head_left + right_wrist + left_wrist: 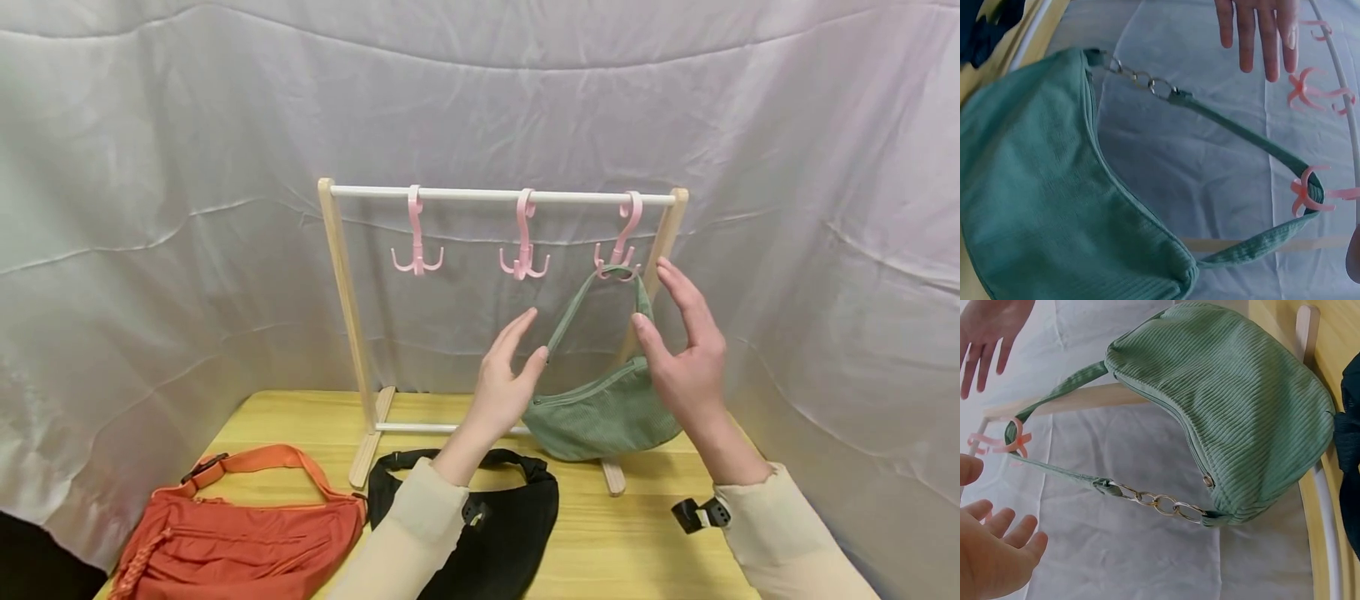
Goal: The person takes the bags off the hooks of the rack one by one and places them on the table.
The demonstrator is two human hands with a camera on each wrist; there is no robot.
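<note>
A green corduroy shoulder bag [603, 417] hangs by its strap from the right pink hook [622, 242] on the rack's top bar. Gold chain links [1163, 504] join one end of the strap to the bag. My left hand [504, 379] is held up beside the strap on the left, fingers extended, holding nothing. On the other side, my right hand [690, 358] is raised in front of the bag's right part with fingers spread and nothing in its grasp. In the right wrist view the strap [1247, 134] loops over the hook's prongs.
Two more pink hooks, a left one [417, 242] and a middle one [524, 242], hang on the white bar [465, 194] of the wooden rack. An orange-red bag [247, 542] and a black bag [502, 533] lie on the yellow wood-grain table [630, 542]. Grey cloth surrounds it.
</note>
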